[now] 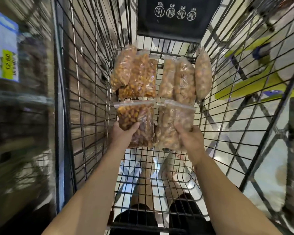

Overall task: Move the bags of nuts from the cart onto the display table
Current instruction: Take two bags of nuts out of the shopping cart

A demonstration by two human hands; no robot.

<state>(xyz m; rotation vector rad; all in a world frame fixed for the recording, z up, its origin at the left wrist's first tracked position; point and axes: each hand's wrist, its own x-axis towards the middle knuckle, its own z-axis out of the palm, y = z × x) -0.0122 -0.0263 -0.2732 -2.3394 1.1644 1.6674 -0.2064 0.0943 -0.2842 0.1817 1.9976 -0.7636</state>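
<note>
I look down into a wire shopping cart (92, 102). My left hand (124, 133) grips a clear zip bag of dark brown nuts (136, 116) by its lower half. My right hand (188, 136) grips a clear zip bag of pale nuts (173, 119) beside it. Both bags are held above the cart floor. Further in, several more bags lie on the cart bottom: orange-brown nut bags (137, 75) at the left, pale nut bags (185, 77) at the right, one leaning against the right wall. The display table is not clearly in view.
The cart's black child-seat flap (175, 16) with warning icons stands at the far end. A blurred shelf with a yellow price tag (10, 63) runs along the left. A yellow-green stand (255, 82) shows through the right wall. My legs show below the cart floor.
</note>
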